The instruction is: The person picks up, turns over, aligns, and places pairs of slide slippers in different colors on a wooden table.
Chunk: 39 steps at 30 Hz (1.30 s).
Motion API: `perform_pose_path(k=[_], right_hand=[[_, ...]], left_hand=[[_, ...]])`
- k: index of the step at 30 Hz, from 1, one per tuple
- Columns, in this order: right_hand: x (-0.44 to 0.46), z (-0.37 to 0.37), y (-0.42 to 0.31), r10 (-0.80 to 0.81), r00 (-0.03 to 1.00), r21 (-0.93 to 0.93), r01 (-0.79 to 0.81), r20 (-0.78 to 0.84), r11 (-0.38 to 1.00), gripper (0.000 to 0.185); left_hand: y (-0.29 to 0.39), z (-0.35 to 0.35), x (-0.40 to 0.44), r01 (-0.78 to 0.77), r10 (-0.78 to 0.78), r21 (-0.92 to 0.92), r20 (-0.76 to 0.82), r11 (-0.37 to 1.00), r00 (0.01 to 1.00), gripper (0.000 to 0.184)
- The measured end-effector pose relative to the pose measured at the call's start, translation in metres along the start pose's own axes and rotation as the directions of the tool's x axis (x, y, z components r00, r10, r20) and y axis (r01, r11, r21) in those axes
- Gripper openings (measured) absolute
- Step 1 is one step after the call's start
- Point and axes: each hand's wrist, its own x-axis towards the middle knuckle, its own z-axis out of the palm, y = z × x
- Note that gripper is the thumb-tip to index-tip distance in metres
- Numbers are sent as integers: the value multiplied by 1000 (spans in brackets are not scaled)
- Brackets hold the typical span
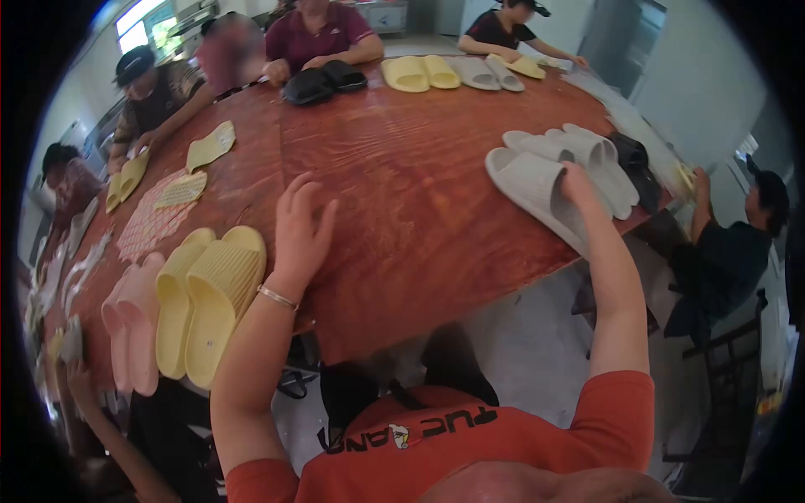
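My left hand (pixel 303 225) is over the table, fingers apart and nothing in it, to the right of a pair of yellow slippers (pixel 222 289). At the right, my right hand (pixel 577 183) reaches to the opening of a grey slipper (pixel 524 178); its fingertips are partly hidden there, and whether they grip it is unclear. More grey slippers (pixel 608 163) stand just beyond, with black ones (pixel 635 168) at their right. A pink pair (pixel 132 318) lies left of the yellow pair.
The reddish-brown table (pixel 394 210) reaches to several people seated around it. Along the far edge are black slippers (pixel 323 82), yellow slippers (pixel 419 73) and grey slippers (pixel 484 73). A patterned sheet (pixel 151 220) lies at the left. A co-worker (pixel 729 243) sits at the right.
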Motion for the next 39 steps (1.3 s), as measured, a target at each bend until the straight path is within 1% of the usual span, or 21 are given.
perform_pose_path(k=[2,4,6,8,10,12,14,16,17,19,23,27,28,31,32,33,34,35,36,37,39], right_hand=[[16,6,4,91,994,-95,-86,54,992,25],[34,28,38,101,995,-47,-101,-4,994,30],[35,20,27,161,983,-112,-151,85,982,35],[29,20,31,112,993,-74,-109,34,991,37],[26,13,32,93,995,-55,-94,-26,994,39],[18,-9,28,-8,968,9,11,-251,1000,41],[16,-28,18,2,907,104,46,-422,994,42],[6,-51,-30,142,887,340,19,-440,940,41],[-1,-53,-55,123,872,344,55,-474,937,40],[-6,-44,-92,17,868,348,181,-496,920,39],[-25,-1,-162,-268,905,437,398,-330,807,33],[-42,27,-219,-419,872,527,487,-252,696,31],[-41,35,-226,-417,874,533,483,-250,695,31],[-38,61,-243,-416,882,626,457,-223,632,30],[-38,69,-240,-397,888,573,454,-232,682,29],[-37,76,-237,-381,892,517,451,-243,728,29],[-36,80,-234,-352,917,571,394,-189,720,30],[-35,81,-230,-326,936,616,335,-132,713,31],[-38,66,-232,-300,949,655,289,-98,698,32],[-40,53,-233,-277,959,693,242,-63,679,32],[-30,75,-216,-129,990,622,138,-60,771,29]], left_hand=[[19,-18,0,-61,62,-11,161,998,985,25],[37,-44,-15,-131,143,-58,364,990,920,24],[51,-75,-32,-189,163,26,407,982,899,24],[54,-109,-42,-194,146,70,432,978,890,26],[38,-145,-52,-79,-2,224,341,971,940,29],[10,-172,-62,115,-199,389,182,914,963,32],[-28,-195,-77,259,-351,517,86,816,932,33],[-50,-206,-78,442,-562,477,140,760,815,35],[-63,-207,-79,420,-535,453,161,786,829,35],[-89,-199,-80,508,-629,395,297,766,718,31],[-105,-177,-59,477,-631,445,314,758,709,27],[-83,-145,-31,475,-586,374,284,797,759,28],[-73,-132,-23,516,-594,307,278,800,755,29],[-47,-94,7,458,-513,242,266,855,816,35],[-44,-78,16,501,-526,161,276,851,805,36],[-31,-64,27,443,-485,215,218,870,847,39],[-15,-52,39,520,-535,131,271,844,800,42],[-11,-41,49,544,-558,158,393,824,731,44],[-9,-28,46,589,-456,-130,507,798,731,46],[-2,-18,44,545,-419,-110,520,831,744,45],[14,-11,36,420,-330,-37,556,907,763,42]])
